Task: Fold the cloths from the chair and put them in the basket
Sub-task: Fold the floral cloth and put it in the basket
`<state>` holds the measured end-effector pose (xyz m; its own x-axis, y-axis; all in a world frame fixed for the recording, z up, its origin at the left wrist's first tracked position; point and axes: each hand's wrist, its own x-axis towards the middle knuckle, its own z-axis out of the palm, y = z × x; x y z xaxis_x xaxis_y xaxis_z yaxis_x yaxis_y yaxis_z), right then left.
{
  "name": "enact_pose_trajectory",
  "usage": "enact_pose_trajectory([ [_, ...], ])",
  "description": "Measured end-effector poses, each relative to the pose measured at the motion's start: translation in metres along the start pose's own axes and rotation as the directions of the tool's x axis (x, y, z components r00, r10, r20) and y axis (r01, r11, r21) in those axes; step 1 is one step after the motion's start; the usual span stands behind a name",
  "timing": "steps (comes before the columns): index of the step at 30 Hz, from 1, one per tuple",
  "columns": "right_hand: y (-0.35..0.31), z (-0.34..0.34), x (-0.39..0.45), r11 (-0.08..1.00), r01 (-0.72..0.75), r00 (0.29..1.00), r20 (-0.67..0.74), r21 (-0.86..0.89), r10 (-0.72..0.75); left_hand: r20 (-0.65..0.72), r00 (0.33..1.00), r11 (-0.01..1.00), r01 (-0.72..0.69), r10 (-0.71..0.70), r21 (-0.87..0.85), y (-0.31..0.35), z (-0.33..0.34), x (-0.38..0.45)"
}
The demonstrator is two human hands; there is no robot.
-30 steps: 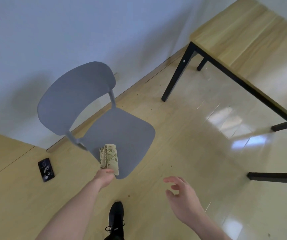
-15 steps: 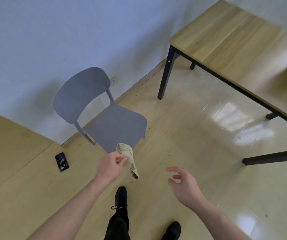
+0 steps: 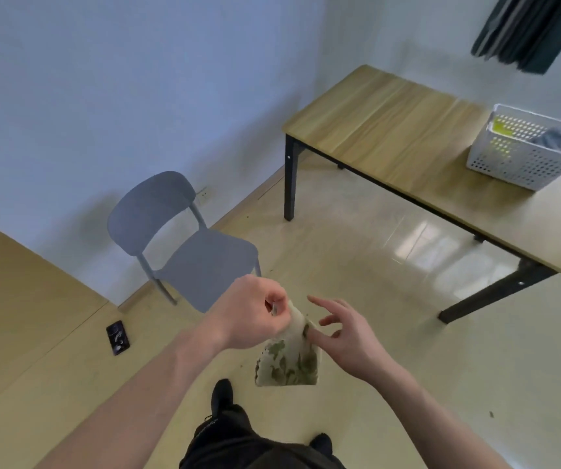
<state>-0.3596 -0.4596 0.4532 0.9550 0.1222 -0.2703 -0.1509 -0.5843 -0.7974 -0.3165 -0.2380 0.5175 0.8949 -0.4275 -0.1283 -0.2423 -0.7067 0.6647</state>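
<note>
A cream cloth with green leaf print (image 3: 287, 362) hangs in front of me above the floor. My left hand (image 3: 253, 313) pinches its top corner. My right hand (image 3: 346, 336) is beside it with fingers spread, and its fingertips touch the cloth's upper right edge. The grey chair (image 3: 204, 262) stands behind my hands against the wall with a bare seat. A white perforated basket (image 3: 522, 154) sits on the wooden table (image 3: 390, 137) at the right, with a yellow-green cloth and a dark item inside.
A black phone (image 3: 118, 337) lies on the floor left of the chair. The table's black legs (image 3: 289, 177) stand at the right. My dark trousers and shoes (image 3: 224, 394) are below the cloth. A dark curtain (image 3: 529, 28) hangs top right.
My left hand lifted the cloth off the chair seat and brought it toward me. My right hand came in to meet it. The view swung right, so the basket appeared.
</note>
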Motion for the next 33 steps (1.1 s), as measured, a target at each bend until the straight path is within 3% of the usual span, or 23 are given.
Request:
enact_pose_trajectory([
  [5,-0.013,-0.023,-0.001,0.993,0.049,0.991,-0.12,-0.109,-0.062,0.099,0.987,0.984,-0.14,0.129,0.106,0.028,-0.021,0.015],
  [9,-0.02,-0.026,0.004,0.966,0.016,0.94,-0.325,-0.258,-0.102,0.053,0.984,0.936,-0.177,0.169,0.305,0.023,-0.032,0.032],
  [14,-0.041,-0.017,0.015,0.952,0.015,0.872,-0.462,-0.307,-0.162,-0.024,0.97,0.907,-0.219,0.243,0.361,0.024,-0.045,0.044],
  [18,-0.06,-0.007,0.025,0.96,0.012,0.821,-0.545,-0.279,-0.168,-0.124,0.919,0.887,-0.315,0.374,0.339,0.013,-0.06,0.048],
  [21,-0.074,0.002,0.03,0.975,0.032,0.791,-0.591,-0.218,-0.158,-0.211,0.889,0.905,-0.36,0.407,0.228,0.0,-0.071,0.047],
  [23,-0.082,0.008,0.033,0.984,0.055,0.774,-0.615,-0.172,-0.151,-0.227,0.916,0.943,-0.325,0.332,0.069,-0.011,-0.078,0.047],
  [27,-0.094,0.021,0.04,0.993,0.099,0.754,-0.647,-0.064,-0.117,-0.071,0.99,0.948,-0.136,0.121,-0.286,-0.037,-0.097,0.054],
  [29,-0.099,0.03,0.044,0.994,0.111,0.745,-0.66,-0.018,-0.095,0.001,0.996,0.923,-0.084,0.091,-0.375,-0.051,-0.106,0.059],
  [33,-0.106,0.05,0.053,0.982,0.156,0.739,-0.672,0.106,-0.045,0.019,0.996,0.869,-0.065,0.085,-0.491,-0.075,-0.117,0.065],
])
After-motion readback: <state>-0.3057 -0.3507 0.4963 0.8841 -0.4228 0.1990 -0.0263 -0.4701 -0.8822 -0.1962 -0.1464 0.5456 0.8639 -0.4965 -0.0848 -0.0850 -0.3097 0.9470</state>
